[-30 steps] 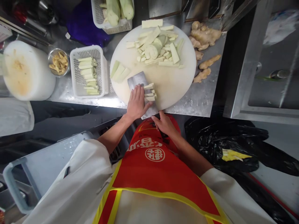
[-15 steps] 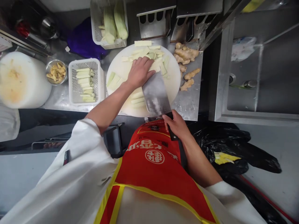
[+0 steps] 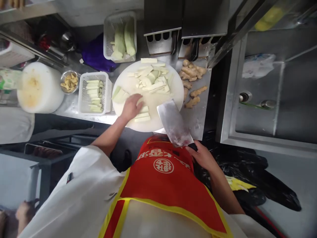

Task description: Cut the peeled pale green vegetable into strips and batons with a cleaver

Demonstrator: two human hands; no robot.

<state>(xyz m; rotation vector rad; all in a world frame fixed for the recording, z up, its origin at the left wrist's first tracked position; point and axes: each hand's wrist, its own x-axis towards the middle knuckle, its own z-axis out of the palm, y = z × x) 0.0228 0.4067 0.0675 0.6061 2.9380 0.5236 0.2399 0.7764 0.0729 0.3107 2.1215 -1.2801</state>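
Observation:
A round white cutting board (image 3: 170, 99) lies on the steel counter, carrying a pile of pale green vegetable strips (image 3: 151, 79) at its far side. My left hand (image 3: 131, 106) rests on the board's near left part, fingers curled over a few cut strips (image 3: 142, 115). My right hand (image 3: 201, 156) grips the handle of a broad cleaver (image 3: 174, 123), whose blade is raised over the board's near right edge, tilted flat.
A white basket (image 3: 84, 99) with cut strips sits left of the board; another basket (image 3: 121, 38) of peeled vegetables stands behind. Ginger roots (image 3: 192, 76) lie to the right. A small steel bowl (image 3: 70, 82), a white round block (image 3: 39, 87), a sink (image 3: 269, 96) and black bags (image 3: 250, 165) surround.
My left hand pulled back from the far pile to the near strips. The cleaver swung right and off the board's middle. The view shifted farther from the counter.

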